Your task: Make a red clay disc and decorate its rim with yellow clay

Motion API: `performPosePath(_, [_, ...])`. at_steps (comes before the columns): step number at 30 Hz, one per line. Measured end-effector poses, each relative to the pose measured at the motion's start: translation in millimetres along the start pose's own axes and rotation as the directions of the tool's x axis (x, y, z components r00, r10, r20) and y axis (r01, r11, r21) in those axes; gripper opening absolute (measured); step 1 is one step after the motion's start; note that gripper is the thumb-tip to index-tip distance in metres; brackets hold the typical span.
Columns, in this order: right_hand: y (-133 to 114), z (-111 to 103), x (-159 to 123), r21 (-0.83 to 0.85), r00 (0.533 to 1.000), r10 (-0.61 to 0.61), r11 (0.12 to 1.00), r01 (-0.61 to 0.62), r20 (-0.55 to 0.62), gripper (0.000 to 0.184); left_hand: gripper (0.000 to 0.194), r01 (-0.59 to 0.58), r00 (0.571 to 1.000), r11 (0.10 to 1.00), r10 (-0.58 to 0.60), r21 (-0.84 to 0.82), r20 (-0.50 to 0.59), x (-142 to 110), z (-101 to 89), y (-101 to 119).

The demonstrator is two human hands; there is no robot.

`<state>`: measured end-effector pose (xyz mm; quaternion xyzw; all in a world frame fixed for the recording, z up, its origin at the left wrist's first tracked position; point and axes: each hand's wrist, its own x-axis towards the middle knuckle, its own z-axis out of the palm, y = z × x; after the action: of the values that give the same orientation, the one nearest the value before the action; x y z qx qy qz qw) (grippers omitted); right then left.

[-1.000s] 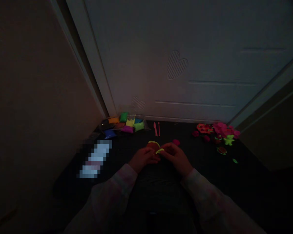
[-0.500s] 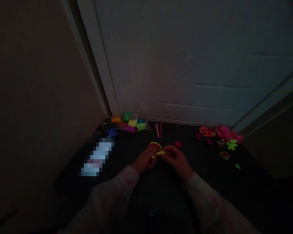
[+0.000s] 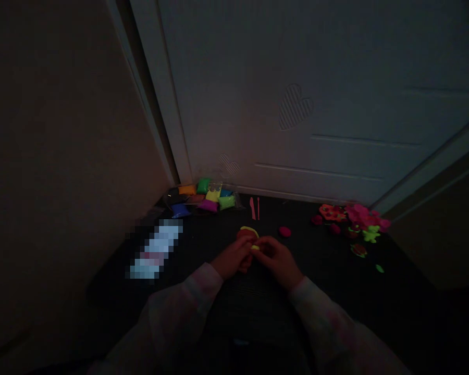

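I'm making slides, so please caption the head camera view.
At a dark table, the left hand holds a yellow-edged reddish piece while the right hand pinches a yellow bit.

A dark tabletop (image 3: 336,265) is carrying a magenta lump (image 3: 284,232); a pink knife (image 3: 252,208) is lying behind and left of it. Colorful packets (image 3: 208,205) are resting farther left; pink shapes (image 3: 359,215), a lime figure (image 3: 371,234) and a green leaf (image 3: 380,269) are sitting to its right.

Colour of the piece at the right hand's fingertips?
The piece is yellow; head view shows it.
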<state>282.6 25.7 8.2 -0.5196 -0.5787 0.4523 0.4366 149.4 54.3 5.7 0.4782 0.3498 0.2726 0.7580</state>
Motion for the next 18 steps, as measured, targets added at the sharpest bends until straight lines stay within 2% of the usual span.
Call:
performPosePath(2, [-3.8,-5.2,0.9,0.033,0.999,0.005,0.999,-0.004,-0.036,0.023,0.035,-0.014,1.000,1.000,0.014,0.022,-0.004,-0.8,-0.1,-0.4])
performPosePath(5, [-7.8,-20.1,3.6,0.056,0.963,-0.014,0.998,0.031,-0.270,0.026,0.032,-0.016,1.000,0.999,0.016,0.037,-0.003,-0.3,-1.3,-2.2])
performPosePath(7, [-5.7,-29.8,5.8,-0.042,0.919,-0.044,0.999,0.030,-0.393,0.026,0.032,-0.034,0.999,0.998,0.033,0.046,0.022,0.2,-2.2,-2.8])
performPosePath(9, [0.2,-34.9,7.9,-0.269,0.920,-0.090,0.963,-0.017,-0.382,0.023,0.034,-0.053,0.997,0.997,0.049,0.058,0.058,0.2,-2.9,-1.8])
performPosePath(12, [11.0,-33.1,10.0,-0.596,0.957,-0.123,0.800,-0.061,-0.263,0.018,0.030,-0.021,0.997,0.992,0.012,0.121,0.073,-1.0,-3.1,1.7])
performPosePath(15, [17.0,-27.8,10.5,-0.721,0.965,-0.146,0.691,-0.058,-0.218,0.017,0.032,-0.010,1.000,0.992,0.012,0.128,-0.014,-2.1,-1.6,2.6])
performPosePath(18, [18.2,-26.1,10.4,-0.752,0.959,-0.162,0.655,-0.072,-0.234,0.015,0.046,-0.007,0.993,1.000,0.006,-0.005,-0.114,0.2,1.2,-1.2])
